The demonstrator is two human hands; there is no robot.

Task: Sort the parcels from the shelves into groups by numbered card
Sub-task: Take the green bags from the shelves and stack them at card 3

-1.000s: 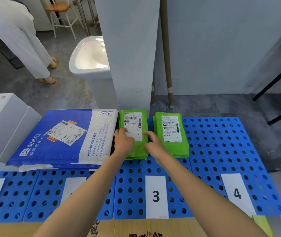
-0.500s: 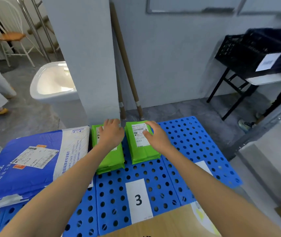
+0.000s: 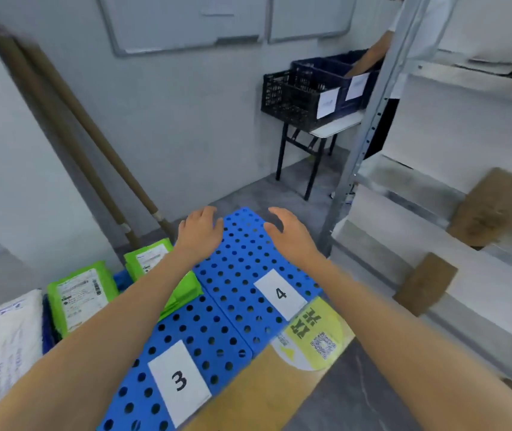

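Left hand: it is held in the air, empty, with the fingers loosely bent and apart, over the far end of the blue perforated board.
Right hand: it is empty too, with the fingers spread and lightly curved, beside the left hand and nearer to the shelves.
Step in hand: it is judged to be the reach toward the shelves for one more parcel.
How it is done well: one parcel should be taken at a time and gripped by both sides, label up. The number should be read first. The parcel should then be laid behind its card, never over it.
Cards: two are seen, card 3 and card 4. No parcel lies behind card 4.
Green piles: two are counted, the left green pile and the right green pile. The second is partly hidden by the left forearm. The parcels inside each pile cannot be counted.
White mailer: one, at the left edge.
Brown parcels: two are seen whole on the shelves, the upper brown parcel and the lower brown parcel. Both are well apart from the hands. A third is cut by the upper right edge.
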